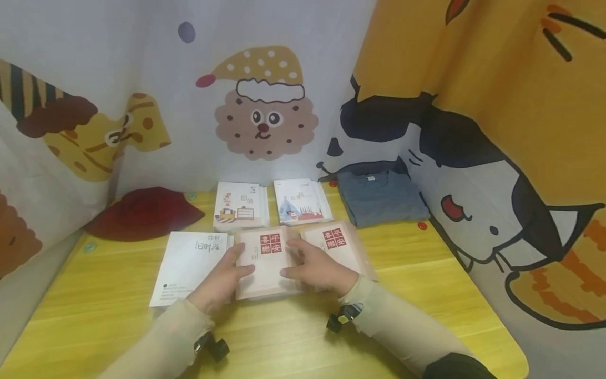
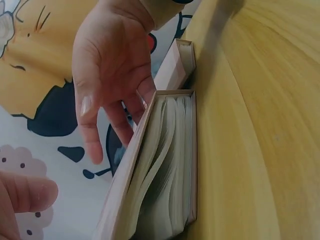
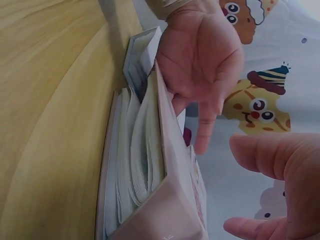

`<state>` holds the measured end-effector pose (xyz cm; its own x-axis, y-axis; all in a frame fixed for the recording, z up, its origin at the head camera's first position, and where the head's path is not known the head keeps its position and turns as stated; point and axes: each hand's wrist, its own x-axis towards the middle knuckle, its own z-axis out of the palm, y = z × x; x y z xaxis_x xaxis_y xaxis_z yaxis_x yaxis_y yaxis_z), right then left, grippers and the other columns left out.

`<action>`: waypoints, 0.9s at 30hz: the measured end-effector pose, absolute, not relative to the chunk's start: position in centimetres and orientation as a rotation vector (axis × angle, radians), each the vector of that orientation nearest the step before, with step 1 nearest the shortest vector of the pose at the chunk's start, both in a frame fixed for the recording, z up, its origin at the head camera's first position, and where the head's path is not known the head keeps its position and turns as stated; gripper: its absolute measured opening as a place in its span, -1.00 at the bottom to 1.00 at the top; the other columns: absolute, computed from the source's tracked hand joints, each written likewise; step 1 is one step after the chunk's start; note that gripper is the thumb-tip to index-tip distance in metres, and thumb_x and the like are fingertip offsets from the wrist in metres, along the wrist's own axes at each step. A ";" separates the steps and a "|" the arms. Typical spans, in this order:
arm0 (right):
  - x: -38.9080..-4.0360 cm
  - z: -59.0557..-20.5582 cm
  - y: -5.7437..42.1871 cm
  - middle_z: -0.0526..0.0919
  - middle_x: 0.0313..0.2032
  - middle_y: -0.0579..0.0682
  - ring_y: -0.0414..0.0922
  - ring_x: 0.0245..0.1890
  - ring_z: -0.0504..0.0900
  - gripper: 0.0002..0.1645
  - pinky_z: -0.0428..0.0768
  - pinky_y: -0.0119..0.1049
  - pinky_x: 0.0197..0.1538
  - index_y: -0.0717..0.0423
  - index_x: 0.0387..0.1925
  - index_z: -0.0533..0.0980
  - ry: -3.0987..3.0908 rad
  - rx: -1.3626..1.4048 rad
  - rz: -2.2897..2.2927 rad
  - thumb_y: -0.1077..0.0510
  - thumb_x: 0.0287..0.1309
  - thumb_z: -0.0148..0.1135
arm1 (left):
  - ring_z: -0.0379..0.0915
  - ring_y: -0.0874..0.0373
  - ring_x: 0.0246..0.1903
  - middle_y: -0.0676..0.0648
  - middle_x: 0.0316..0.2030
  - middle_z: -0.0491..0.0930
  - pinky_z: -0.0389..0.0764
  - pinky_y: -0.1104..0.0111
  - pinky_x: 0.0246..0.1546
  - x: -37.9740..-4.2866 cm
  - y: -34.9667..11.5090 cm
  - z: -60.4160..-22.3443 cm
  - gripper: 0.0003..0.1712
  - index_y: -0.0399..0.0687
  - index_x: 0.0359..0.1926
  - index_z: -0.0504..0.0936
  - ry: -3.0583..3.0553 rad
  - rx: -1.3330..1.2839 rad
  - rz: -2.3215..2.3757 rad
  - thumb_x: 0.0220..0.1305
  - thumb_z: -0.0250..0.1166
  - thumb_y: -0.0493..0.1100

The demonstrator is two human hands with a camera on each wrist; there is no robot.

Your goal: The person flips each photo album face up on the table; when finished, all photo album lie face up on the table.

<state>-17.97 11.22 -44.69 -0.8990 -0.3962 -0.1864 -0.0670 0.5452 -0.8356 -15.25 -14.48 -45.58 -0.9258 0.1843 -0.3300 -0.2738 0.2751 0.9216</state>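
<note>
A pink-covered book [image 1: 265, 276] with red square characters lies on the table between both hands. At its left edge is my left hand [image 1: 221, 280], thumb extended over the cover. My right hand [image 1: 319, 266] is at the right edge, its fingers extended toward the book. Both wrist views show straight, spread fingers, with the thumbs apart from the cover. The left wrist view shows loose pages [image 2: 167, 150] inside the cover. A matching pink book [image 1: 355, 247] sits partly under my right hand, and a white book [image 1: 177, 268] lies beside my left hand.
Two stacks of illustrated white booklets, one left [image 1: 236, 205] and one right [image 1: 303, 202], lie behind the pink books. A red hat [image 1: 147, 213] is at the back left. A folded grey-blue shirt [image 1: 383, 197] lies back right. Printed curtains [image 1: 156, 52] enclose the yellow table [image 1: 402, 295].
</note>
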 end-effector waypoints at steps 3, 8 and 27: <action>-18.1 -44.9 11.2 0.28 0.57 0.19 0.23 0.57 0.25 0.03 0.22 0.14 0.60 0.02 0.59 0.27 2.432 -0.385 -1.292 -0.05 0.18 0.55 | -0.45 -0.32 0.65 -0.32 0.69 -0.30 -0.32 -0.22 0.61 -15.4 -14.4 -45.8 -0.03 -0.15 0.70 -0.16 2.172 -0.099 1.695 0.49 0.18 -0.14; -18.1 -45.0 11.1 0.29 0.57 0.19 0.23 0.56 0.27 0.02 0.22 0.14 0.60 0.03 0.58 0.28 2.431 -0.379 -1.300 -0.04 0.18 0.55 | -0.44 -0.34 0.65 -0.30 0.69 -0.28 -0.29 -0.24 0.61 -15.5 -14.2 -46.1 -0.06 -0.15 0.69 -0.11 2.147 -0.152 1.743 0.48 0.17 -0.15; -18.2 -44.7 10.8 0.31 0.57 0.17 0.19 0.57 0.26 0.02 0.20 0.12 0.61 0.04 0.57 0.29 2.477 -0.428 -1.244 -0.11 0.19 0.54 | -0.43 -0.32 0.66 -0.32 0.68 -0.24 -0.31 -0.22 0.62 -15.4 -13.7 -46.5 -0.06 -0.19 0.68 -0.09 2.192 -0.197 1.732 0.45 0.17 -0.15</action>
